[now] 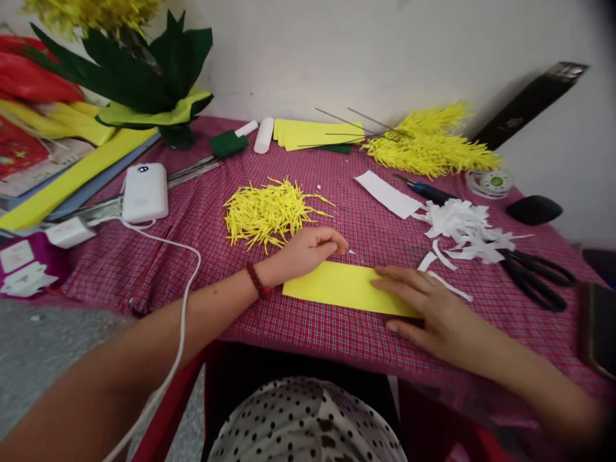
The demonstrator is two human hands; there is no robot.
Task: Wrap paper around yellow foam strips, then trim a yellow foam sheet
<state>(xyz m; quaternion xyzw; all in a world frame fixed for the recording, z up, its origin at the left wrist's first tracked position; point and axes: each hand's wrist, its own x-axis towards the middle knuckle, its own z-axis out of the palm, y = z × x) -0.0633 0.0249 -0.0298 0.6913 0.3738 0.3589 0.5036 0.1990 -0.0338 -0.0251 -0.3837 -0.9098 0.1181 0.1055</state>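
Observation:
A yellow rectangular strip (332,282), paper or foam sheet by its look, lies flat on the checked tablecloth in front of me. My right hand (423,301) rests over its right end, fingers spread and stretched out. At the strip's upper left edge is my left hand (320,247), its fingers curled in toward the thumb; nothing shows between them. A tiny white scrap (351,251) lies by those fingertips. Just beyond my left hand sits a heap of thin yellow twisted shreds (267,213).
Black scissors (536,279) and curled white strips (457,224) lie on the right, with a phone (597,327) at the edge. Stacked yellow strips (317,133) and fringed yellow stems (428,144) are at the back. A white cable (185,301) from a power bank (145,192) crosses my left forearm.

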